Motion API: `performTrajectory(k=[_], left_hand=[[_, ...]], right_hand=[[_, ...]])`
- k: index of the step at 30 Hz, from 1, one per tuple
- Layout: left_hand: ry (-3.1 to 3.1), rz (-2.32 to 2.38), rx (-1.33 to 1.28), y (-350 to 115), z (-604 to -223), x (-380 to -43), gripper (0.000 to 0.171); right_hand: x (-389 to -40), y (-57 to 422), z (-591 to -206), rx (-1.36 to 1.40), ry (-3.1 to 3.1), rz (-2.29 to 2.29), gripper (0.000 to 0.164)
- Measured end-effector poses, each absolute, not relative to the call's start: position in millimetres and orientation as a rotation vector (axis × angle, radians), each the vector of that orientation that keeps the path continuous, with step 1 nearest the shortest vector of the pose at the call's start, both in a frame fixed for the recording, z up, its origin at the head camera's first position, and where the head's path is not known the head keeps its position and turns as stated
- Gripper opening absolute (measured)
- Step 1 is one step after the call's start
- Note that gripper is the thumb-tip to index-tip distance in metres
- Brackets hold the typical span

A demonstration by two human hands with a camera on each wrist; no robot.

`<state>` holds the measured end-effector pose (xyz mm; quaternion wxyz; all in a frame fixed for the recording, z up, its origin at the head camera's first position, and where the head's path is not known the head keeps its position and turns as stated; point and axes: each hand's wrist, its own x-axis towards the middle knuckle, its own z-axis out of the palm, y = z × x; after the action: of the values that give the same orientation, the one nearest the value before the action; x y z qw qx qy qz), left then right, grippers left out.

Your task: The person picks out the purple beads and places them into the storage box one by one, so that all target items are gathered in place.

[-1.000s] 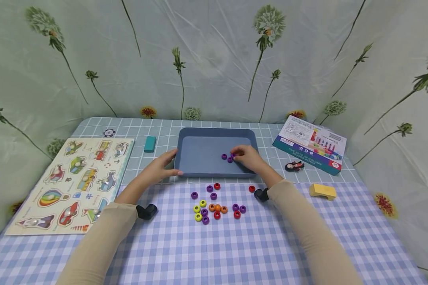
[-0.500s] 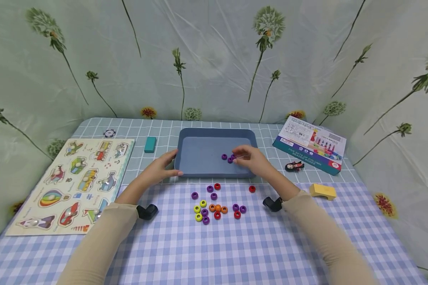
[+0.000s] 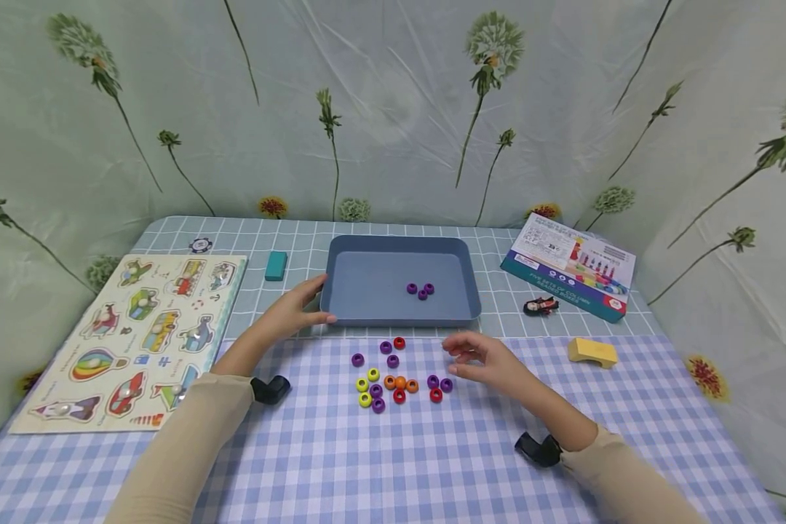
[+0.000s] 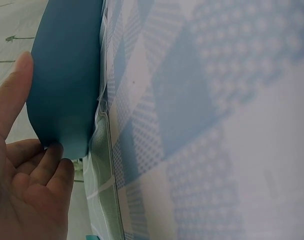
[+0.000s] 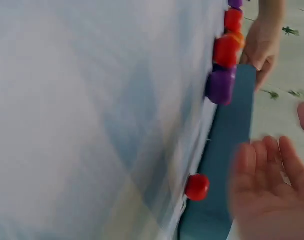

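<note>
Puzzle board (image 3: 131, 342) at left, teal block (image 3: 276, 266) near it, printed box (image 3: 570, 266) at right, small figure (image 3: 541, 306), yellow block (image 3: 592, 352)

The person's beige-sleeved left arm (image 3: 186, 444) extends forward, thumb spread from the fingers of the left hand (image 3: 287, 313), while the right arm (image 3: 618, 466) angles inward, the right hand (image 3: 485, 360) held with its fingers loosely bent.
</note>
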<state>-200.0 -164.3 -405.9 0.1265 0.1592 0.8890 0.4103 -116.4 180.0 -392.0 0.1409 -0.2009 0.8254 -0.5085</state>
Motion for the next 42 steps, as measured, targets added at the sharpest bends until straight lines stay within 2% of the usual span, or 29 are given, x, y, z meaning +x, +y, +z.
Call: performTrajectory(k=[5, 13, 19, 24, 29, 35, 42], left_hand=[[2.587, 1.194, 0.472, -165, -405, -199, 0.088], [2.592, 1.193, 0.47, -167, -407, -199, 0.089], [2.596, 1.195, 0.463, -168, -409, -199, 0.087], [2.59, 1.204, 0.462, -167, -408, -200, 0.086], [2.586, 1.197, 0.462, -166, -407, -200, 0.087], [2.573, 1.204, 0.475, -165, -405, -201, 0.089], [2.574, 1.206, 0.46, -164, -406, -201, 0.088]], right_hand=[[-108, 184, -408, -0.569, 2.377, -1.302, 0.032], [-106, 183, -415, -0.707, 2.446, -1.145, 0.024], [-108, 181, -409, -0.69, 2.431, -1.123, 0.017], [-117, 176, -387, -0.676, 2.461, -1.187, 0.018], [-136, 170, -364, -0.691, 2.511, -1.354, 0.02], [-183, 174, -379, -0.608, 2.565, -1.474, 0.025], [-215, 165, -391, -0.394, 2.632, -1.297, 0.022]])
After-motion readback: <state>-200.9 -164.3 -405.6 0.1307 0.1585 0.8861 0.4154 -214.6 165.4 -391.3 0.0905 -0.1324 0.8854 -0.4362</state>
